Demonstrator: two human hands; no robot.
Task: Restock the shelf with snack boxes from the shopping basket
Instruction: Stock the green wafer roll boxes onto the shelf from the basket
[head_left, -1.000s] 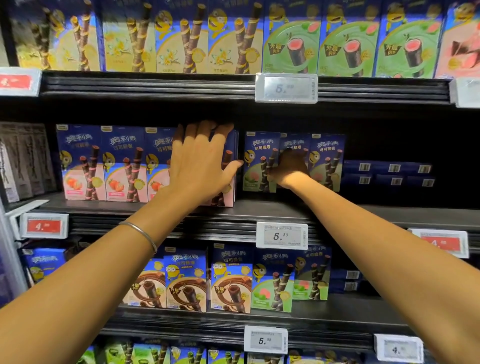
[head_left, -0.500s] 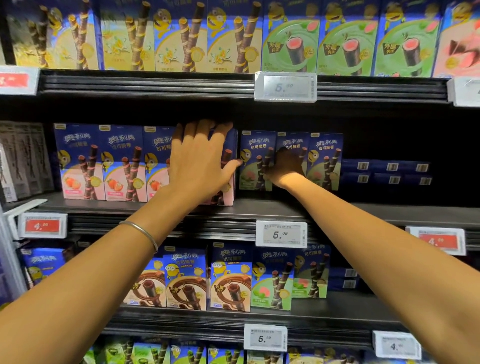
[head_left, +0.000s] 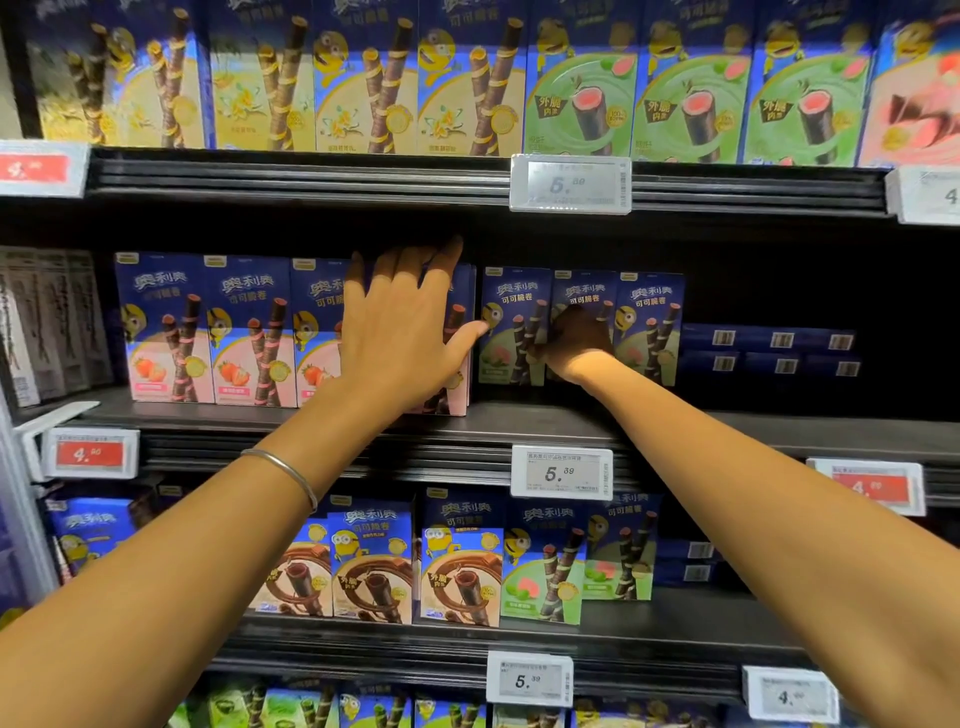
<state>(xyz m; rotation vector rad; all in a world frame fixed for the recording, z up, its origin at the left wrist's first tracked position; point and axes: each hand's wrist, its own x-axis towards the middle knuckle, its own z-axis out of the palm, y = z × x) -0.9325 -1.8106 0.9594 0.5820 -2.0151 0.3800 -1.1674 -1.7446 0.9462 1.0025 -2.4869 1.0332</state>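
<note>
**A:** Where do the snack boxes stand?

**B:** Upright on the middle shelf (head_left: 519, 422), fronts facing out. A row of pink strawberry boxes (head_left: 166, 332) fills the left part. Three green boxes (head_left: 649, 332) stand just to its right, with a narrow gap between the two groups.

**A:** And the left grip?

**B:** The left grip (head_left: 405, 332) lies flat against the fronts of the last strawberry boxes in the row. The fingers are straight and spread, the fingertips reach over the top edge, and the thumb stretches toward the gap. It is wide open and closed round nothing.

**A:** The right one?

**B:** The right grip (head_left: 571, 340) is at the middle green box (head_left: 584, 291), deep in shadow. It touches the box front, but I cannot tell whether the fingers curl round the box or only press on it.

**A:** What else is there?

**B:** There is a thin metal bangle (head_left: 283, 470) on the left wrist. Flat blue boxes (head_left: 779, 353) with barcodes on their ends are stacked further right on the same shelf. A white price tag (head_left: 562, 472) on the front rail reads 5.39. Yellow boxes (head_left: 363, 78) stand on the shelf above and brown chocolate boxes (head_left: 374, 566) on the one below.
</note>
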